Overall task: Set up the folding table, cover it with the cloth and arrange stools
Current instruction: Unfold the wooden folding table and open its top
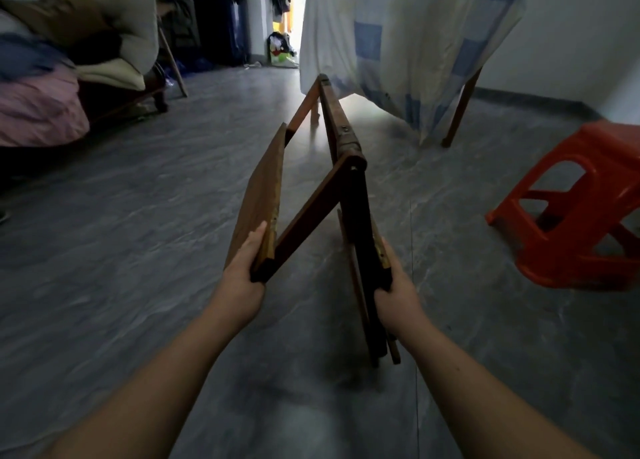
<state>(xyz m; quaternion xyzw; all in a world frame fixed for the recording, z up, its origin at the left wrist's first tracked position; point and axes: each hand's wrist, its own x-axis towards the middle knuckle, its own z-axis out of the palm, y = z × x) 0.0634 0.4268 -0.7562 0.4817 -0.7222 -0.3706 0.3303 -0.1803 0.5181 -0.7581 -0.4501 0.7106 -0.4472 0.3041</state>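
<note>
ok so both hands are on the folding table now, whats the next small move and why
Probably keep spreading the two halves apart. The left hand grips the lighter wooden panel and the right hand grips the dark frame, but the folding table is only partly open, forming a narrow A hinged at the top, so it cannot yet take a cloth.

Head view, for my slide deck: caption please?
Both hands spread a wooden folding table beside a red stool.

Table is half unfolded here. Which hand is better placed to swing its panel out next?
Probably the left hand: it grips the raised wooden panel, already angled outward. The right hand holds the upright leg frame, steadying the folding table.
</note>
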